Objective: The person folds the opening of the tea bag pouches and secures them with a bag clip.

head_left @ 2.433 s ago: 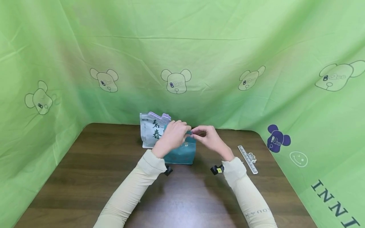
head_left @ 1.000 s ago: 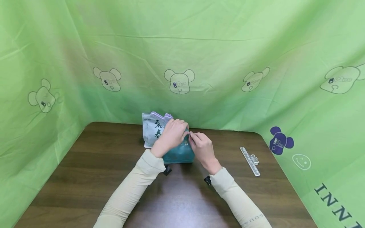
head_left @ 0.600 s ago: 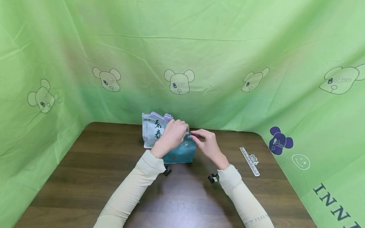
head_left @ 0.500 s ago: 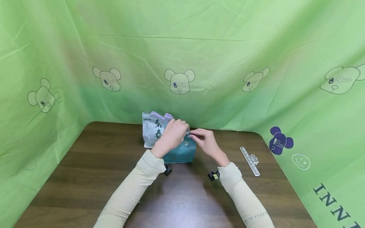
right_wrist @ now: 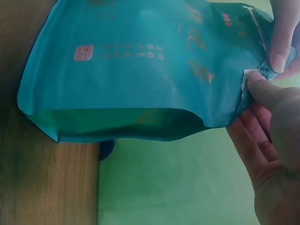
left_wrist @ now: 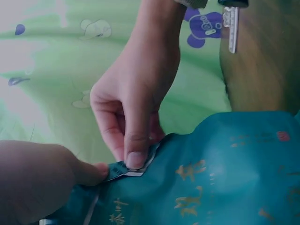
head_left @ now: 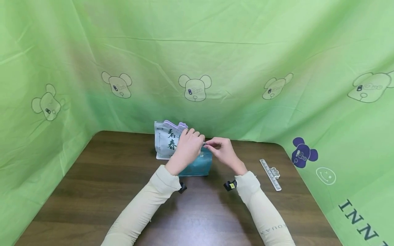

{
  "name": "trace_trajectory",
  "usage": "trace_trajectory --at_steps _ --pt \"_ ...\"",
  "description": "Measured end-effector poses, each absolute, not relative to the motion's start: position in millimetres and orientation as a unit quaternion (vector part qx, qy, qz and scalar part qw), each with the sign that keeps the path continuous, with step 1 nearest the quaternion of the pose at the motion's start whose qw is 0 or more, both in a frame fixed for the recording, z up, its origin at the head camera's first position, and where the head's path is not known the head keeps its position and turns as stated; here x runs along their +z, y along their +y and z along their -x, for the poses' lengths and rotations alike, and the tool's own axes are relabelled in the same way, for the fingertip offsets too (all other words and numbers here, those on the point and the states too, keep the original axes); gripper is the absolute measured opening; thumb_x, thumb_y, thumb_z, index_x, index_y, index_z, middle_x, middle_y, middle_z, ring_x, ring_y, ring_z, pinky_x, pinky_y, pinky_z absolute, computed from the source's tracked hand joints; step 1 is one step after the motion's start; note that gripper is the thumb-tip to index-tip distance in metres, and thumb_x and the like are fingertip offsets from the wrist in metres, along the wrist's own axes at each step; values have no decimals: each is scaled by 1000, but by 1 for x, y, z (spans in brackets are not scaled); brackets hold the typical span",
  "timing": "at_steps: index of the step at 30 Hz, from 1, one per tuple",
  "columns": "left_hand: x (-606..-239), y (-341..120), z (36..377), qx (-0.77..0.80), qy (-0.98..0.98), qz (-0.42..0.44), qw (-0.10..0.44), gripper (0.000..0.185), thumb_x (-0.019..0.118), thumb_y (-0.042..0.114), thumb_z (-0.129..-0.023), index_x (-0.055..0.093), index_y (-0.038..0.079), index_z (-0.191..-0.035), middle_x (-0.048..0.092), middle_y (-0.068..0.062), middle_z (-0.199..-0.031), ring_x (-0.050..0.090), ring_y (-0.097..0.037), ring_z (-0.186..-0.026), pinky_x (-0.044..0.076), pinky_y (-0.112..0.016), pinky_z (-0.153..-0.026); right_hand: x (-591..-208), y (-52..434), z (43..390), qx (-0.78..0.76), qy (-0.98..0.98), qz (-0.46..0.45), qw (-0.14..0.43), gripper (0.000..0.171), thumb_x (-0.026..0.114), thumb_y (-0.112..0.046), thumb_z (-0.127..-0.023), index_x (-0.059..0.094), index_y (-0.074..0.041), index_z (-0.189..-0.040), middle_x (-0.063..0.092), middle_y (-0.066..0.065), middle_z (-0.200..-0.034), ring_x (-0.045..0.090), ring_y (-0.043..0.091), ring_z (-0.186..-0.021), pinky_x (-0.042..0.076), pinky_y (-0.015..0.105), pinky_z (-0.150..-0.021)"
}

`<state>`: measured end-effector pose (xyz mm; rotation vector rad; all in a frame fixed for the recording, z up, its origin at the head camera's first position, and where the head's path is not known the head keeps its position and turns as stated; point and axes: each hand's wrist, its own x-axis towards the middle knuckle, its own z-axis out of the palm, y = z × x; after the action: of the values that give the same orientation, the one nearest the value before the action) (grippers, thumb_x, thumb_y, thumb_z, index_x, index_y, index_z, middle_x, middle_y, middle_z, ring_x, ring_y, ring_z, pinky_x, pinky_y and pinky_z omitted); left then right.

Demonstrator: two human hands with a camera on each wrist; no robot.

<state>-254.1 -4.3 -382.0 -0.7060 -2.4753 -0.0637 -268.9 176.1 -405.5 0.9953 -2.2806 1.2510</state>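
Teal pouch (head_left: pixel 197 167): standing on the wooden bench (head_left: pixel 107 181), below both hands
Left hand (head_left: pixel 188 147): fingers pinching the pouch's top edge
Right hand (head_left: pixel 224 150): thumb and fingers pinching that same edge, just beside the left thumb
Pale lettered pouch (head_left: pixel 161 141): standing behind and to the left, partly hidden
Purple clip (head_left: pixel 175 127): clasping the pale pouch's top
White clip (head_left: pixel 271 175): lying on the right
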Motion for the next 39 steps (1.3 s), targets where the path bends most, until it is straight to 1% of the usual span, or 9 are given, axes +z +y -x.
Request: trace_trajectory --at_steps 2,8,12,17,20,23,26,31,39 --pt "-384 -2 252 -11 -926 246 285 8 73 25 -93 74 18 -96 71 2 -90 60 -20 -87 43 -35 -80 -407 177 269 447 -804 -349 176 8 74 12 -85 76 10 -92 75 21 -87 73 32 -77 58 20 -72" --pt "-389 3 251 -11 -927 236 290 21 85 24 -80 73 17 -96 69 2 -90 60 -18 -86 42 -34 -79 -404 178 270 465 -806 -340 138 12 73 10 -86 76 9 -98 75 21 -94 74 26 -84 60 28 -76" --pt "-392 4 251 -19 -921 243 304 15 82 20 -82 73 17 -94 68 3 -88 59 -18 -83 42 -34 -78 -399 176 270 474 -799 -350 123 12 72 11 -87 74 11 -99 74 24 -96 74 25 -85 60 25 -76" --pt "-396 2 251 -29 -912 244 327 11 80 19 -84 73 16 -92 67 1 -86 59 -20 -82 42 -34 -78 -395 171 271 458 -804 -351 141 6 70 13 -87 74 11 -91 73 22 -89 72 20 -78 57 19 -72" --pt "-399 1 250 -28 -907 246 341 8 75 23 -90 73 16 -92 66 1 -84 59 -20 -82 42 -35 -78 -398 172 273 453 -808 -347 145 6 70 14 -87 73 10 -88 73 21 -86 72 23 -76 57 19 -70" --pt "-400 -1 247 -32 -900 245 360 11 72 26 -94 72 16 -92 65 0 -82 59 -21 -81 42 -35 -78 -403 173 277 444 -811 -349 151 6 70 13 -88 73 9 -88 73 21 -86 72 27 -74 57 20 -68" --pt "-401 -1 245 -47 -894 237 377 10 75 24 -92 72 15 -91 65 -1 -83 58 -21 -82 42 -35 -78 -414 175 286 438 -813 -350 158 5 70 11 -89 73 7 -89 74 20 -86 72 27 -74 57 20 -67" --pt "-403 1 243 -57 -893 223 387 6 78 18 -86 75 17 -91 65 -1 -83 57 -21 -82 40 -36 -77 -428 177 297 445 -812 -345 156 3 72 5 -90 72 7 -87 74 16 -86 70 20 -73 55 18 -67" --pt "-402 7 242 -33 -900 193 389 5 76 20 -88 78 19 -92 66 1 -85 58 -20 -85 39 -37 -81 -432 176 299 443 -805 -358 168 7 71 6 -90 71 0 -88 71 12 -83 68 18 -71 56 21 -64"
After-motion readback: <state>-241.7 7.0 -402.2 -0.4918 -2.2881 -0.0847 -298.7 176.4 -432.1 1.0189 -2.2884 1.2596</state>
